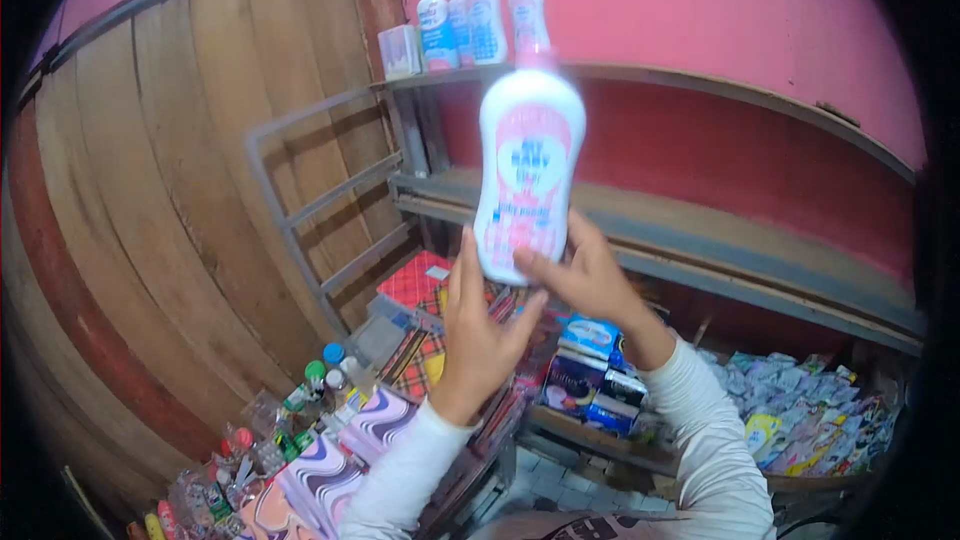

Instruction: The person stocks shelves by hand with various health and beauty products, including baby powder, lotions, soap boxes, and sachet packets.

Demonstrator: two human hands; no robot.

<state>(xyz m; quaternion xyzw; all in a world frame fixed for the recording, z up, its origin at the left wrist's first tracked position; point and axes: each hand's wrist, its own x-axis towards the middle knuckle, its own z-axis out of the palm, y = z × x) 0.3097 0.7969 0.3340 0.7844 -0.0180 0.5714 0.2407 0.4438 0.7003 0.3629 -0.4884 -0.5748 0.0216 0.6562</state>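
Note:
A white baby powder bottle (530,175) with a pink cap and a pink "My Baby" label is held up before me, nearly upright. My right hand (590,280) grips its lower right side, thumb across the front of the label. Just at the bottle's lower left edge is my left hand (485,325), its fingers stretched out and the thumb apart. Beyond the bottle, a wooden shelf (680,77) carries similar powder bottles (485,25) and a small white box (400,50) at its left end.
Below left stand wavy-patterned boxes (320,475), a red checked box (412,280) and several small capped bottles (335,355). Dark and blue packs (575,380) sit under my right forearm. A heap of sachets (800,405) lies at right. A metal frame (290,220) leans by the plank wall (180,170).

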